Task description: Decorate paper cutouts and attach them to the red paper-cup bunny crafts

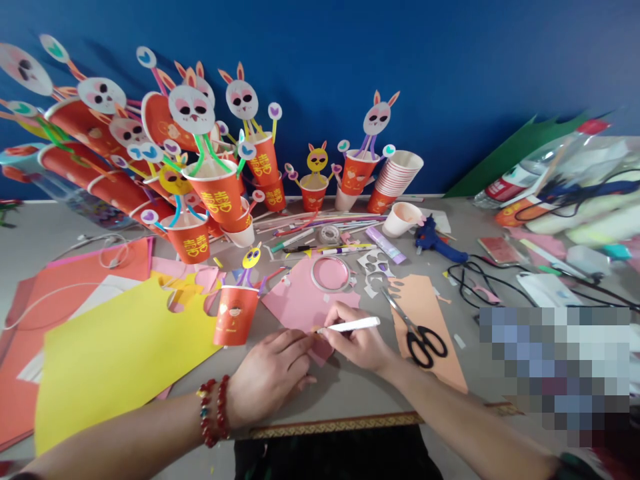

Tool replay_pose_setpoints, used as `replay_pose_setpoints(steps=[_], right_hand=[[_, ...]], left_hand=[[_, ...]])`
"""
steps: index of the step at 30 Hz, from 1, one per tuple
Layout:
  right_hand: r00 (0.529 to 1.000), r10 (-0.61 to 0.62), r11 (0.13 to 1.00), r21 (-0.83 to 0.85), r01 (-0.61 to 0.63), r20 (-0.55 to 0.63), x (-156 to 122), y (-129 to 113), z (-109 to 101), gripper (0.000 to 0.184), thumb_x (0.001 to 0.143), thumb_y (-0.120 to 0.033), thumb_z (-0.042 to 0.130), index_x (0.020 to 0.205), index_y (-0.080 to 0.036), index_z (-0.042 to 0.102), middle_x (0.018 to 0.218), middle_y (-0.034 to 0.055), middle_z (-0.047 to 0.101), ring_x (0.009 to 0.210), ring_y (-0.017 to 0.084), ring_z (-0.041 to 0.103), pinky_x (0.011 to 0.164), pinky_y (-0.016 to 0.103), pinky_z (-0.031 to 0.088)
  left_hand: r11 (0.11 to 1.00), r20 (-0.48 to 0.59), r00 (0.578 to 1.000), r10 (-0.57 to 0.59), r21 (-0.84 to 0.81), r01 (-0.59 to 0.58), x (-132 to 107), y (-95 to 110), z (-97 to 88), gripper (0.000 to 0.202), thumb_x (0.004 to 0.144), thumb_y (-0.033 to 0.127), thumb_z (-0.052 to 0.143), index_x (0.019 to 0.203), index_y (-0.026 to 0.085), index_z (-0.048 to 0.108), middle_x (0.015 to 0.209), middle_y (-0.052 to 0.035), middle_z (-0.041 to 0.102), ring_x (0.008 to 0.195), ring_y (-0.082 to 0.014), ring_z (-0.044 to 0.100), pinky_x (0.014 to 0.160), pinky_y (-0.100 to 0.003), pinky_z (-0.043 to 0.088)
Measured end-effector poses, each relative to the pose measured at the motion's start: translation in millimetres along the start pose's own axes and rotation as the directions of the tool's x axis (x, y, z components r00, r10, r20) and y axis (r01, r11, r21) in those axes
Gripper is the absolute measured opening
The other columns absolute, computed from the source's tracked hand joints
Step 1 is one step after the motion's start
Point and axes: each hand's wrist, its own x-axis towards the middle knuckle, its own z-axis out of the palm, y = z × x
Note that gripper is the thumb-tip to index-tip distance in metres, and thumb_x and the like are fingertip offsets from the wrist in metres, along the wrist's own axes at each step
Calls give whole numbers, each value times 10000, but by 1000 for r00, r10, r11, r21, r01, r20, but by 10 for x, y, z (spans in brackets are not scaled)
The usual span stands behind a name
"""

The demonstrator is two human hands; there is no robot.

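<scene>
A white pen (353, 325) is pinched in my right hand (357, 340), its tip pointing left toward my other fingertips. My left hand (277, 367) lies palm down, fingers pressed together at the pen tip. Something small and orange shows there; most of it is hidden. Pink paper (295, 300) lies under both hands, with a roll of clear tape (330, 274) on it. Left of my hands stands a red paper cup (236, 317) with a yellow paper face (251, 256) on purple stems. Black-handled scissors (419, 332) rest on peach paper (440, 340) by my right forearm.
Several red cups with paper rabbit faces (191, 110) crowd the back left. A cup stack (397, 180) stands at the back, near a blue glue gun (437, 243) with a black cord. Yellow paper (120, 360) covers the left. A plastic bottle (525, 170) lies at right.
</scene>
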Motion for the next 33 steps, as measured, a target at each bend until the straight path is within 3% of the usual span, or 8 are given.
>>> replay_pose_setpoints(steps=[33], right_hand=[[999, -37, 995, -92, 38, 7, 17, -6, 3, 122, 864, -244, 569, 758, -230, 511, 642, -28, 626, 561, 138, 560, 551, 237, 381]], left_hand=[[1000, 24, 1000, -9, -16, 9, -8, -11, 5, 137, 946, 293, 560, 918, 167, 610, 1235, -97, 678, 1101, -264, 618, 887, -413, 559]])
